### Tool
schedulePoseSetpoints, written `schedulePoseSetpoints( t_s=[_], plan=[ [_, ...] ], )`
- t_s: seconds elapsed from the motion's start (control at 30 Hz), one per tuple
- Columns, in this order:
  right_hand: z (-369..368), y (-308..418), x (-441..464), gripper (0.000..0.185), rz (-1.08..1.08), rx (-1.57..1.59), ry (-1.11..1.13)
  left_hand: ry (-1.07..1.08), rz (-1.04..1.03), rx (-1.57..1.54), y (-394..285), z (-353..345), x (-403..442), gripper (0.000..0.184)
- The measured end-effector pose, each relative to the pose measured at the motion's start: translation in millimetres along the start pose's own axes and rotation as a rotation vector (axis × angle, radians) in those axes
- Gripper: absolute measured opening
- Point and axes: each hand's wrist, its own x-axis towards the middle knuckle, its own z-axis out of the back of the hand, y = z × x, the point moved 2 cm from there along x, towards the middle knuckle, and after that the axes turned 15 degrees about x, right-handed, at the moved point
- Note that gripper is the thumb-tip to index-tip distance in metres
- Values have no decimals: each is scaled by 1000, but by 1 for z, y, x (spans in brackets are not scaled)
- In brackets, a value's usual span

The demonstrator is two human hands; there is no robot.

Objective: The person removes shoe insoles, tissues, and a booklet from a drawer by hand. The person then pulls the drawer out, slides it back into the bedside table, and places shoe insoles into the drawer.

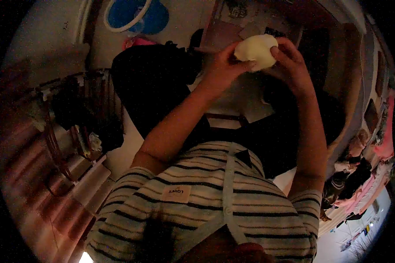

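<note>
A pale yellow, rounded object (255, 50) is held up between my two hands, above my dark-clothed lap. My left hand (230, 60) grips its left side, with the thumb along the lower edge. On the right side, my right hand (292, 63) holds it with the thumb pressed on the front surface. What the object is made of is too blurred to tell. Most fingertips are hidden behind it.
Blue containers (156, 18), one with a white rim, stand at the top left, near something pink (138, 42). A rack (77, 131) with dark items is at the left. Clothes (364, 184) lie at the right. Behind my hands is an open box-like space (250, 22).
</note>
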Motion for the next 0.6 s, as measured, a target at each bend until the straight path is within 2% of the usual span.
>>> schedulePoseSetpoints(
  t_s=[0.17,0.27,0.33,0.37,0.43,0.6],
  plan=[
    [-13,1,4,23,-17,17,-2,-60,-38,-97,5,4,0,46],
    [-1,-6,27,25,-37,113,-97,-175,-70,-191,10,10,5,44],
    [43,-26,70,30,372,-558,-23,-350,28,-445,24,23,9,40],
    [67,-45,93,30,360,-559,-29,-347,41,-450,24,24,9,40],
    [108,-86,129,40,155,-833,-92,-533,109,-523,20,28,8,38],
    [108,-125,130,40,-30,-954,-36,-592,107,-488,29,25,9,40]
  ],
)
